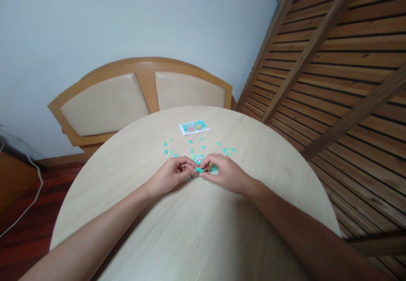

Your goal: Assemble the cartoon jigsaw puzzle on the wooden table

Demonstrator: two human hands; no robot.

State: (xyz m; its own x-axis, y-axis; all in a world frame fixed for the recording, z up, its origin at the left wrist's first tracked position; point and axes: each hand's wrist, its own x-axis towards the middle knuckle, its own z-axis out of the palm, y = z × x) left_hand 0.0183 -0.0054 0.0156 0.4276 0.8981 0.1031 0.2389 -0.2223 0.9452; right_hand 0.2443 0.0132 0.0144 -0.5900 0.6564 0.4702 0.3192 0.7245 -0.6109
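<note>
Head view: on the round counter [190, 234], the left hand [171, 175] and right hand [226, 173] meet fingertip to fingertip. Both pinch one teal puzzle piece [199, 170] between them, over the assembled patch [198, 159]. Beyond lie loose pieces [167, 150], then the reference picture [193, 126], well apart.
</note>
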